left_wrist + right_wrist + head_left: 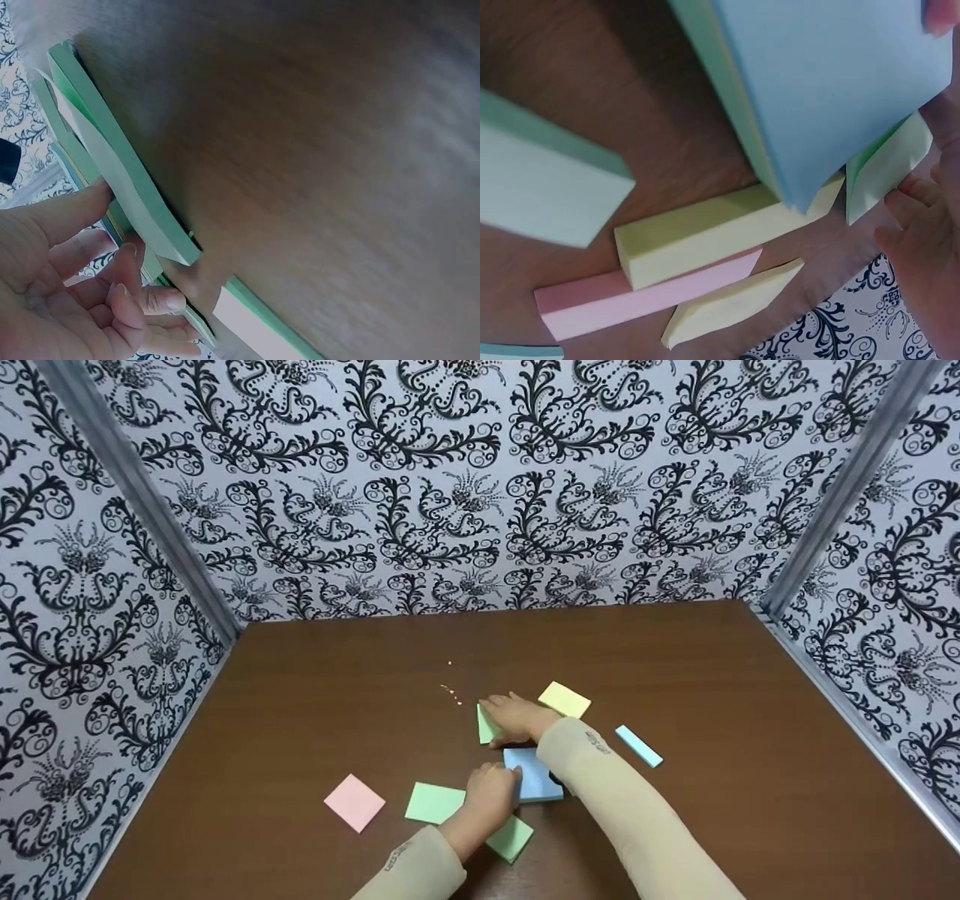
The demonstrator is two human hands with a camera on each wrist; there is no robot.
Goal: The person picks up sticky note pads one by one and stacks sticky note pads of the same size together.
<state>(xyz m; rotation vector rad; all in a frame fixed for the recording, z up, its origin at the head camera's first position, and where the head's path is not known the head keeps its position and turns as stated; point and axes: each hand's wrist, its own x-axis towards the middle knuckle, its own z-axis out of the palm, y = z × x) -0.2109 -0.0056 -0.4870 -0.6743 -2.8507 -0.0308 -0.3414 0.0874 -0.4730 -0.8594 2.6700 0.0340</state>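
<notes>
Near the front middle, my left hand (491, 793) holds the left side of a stack of sticky notes (536, 775). The stack has a blue top, with green and yellow layers showing at its side in the right wrist view. In the left wrist view the thumb lies against the green pads (139, 172). Just beyond the stack, my right hand (519, 717) grips a small green sticky note pad (486, 726), fingers at its far side and thumb nearer me. Much of that pad is hidden under the hand.
Green pads (433, 802) lie beside and below the left forearm, a pink pad (355, 802) farther left. A yellow pad (565, 700) and a narrow light-blue pad (639, 746) lie to the right. Small pale scraps (451, 691) dot the brown table (337, 682); patterned walls surround it.
</notes>
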